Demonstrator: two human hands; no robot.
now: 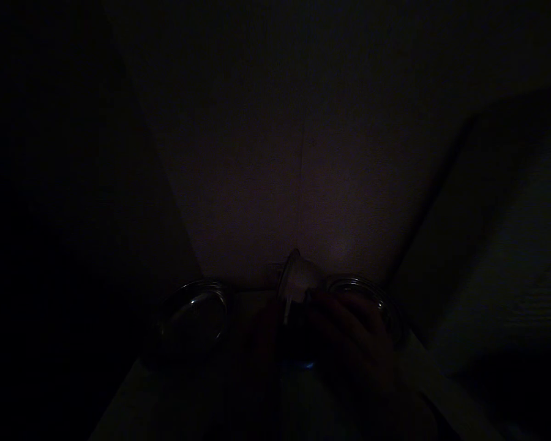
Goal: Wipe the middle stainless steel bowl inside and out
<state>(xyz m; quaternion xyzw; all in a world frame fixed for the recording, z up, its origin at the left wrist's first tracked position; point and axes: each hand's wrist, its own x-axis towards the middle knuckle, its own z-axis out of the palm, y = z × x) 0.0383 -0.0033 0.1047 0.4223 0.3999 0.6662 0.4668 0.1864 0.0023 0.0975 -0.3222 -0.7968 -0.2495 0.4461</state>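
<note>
Dimly lit throughout. A wall [239, 184] rose behind the pale flared object [298, 275], the landmark at centre; a tabletop [123, 404] spread below it. Two shiny-rimmed round dishes flanked it: one dish [224, 303] to its left, another dish [356, 279] to its right, partly behind the right hand [360, 334]. That hand slanted up from lower right, fingers bent loosely toward the landmark; grip or contact couldn't be told. Left hand [259, 334], just left of the landmark, was nearly lost in shadow; opening and hold couldn't be told. Smallest: a dark object [296, 327], directly below the landmark, between both hands.
</note>
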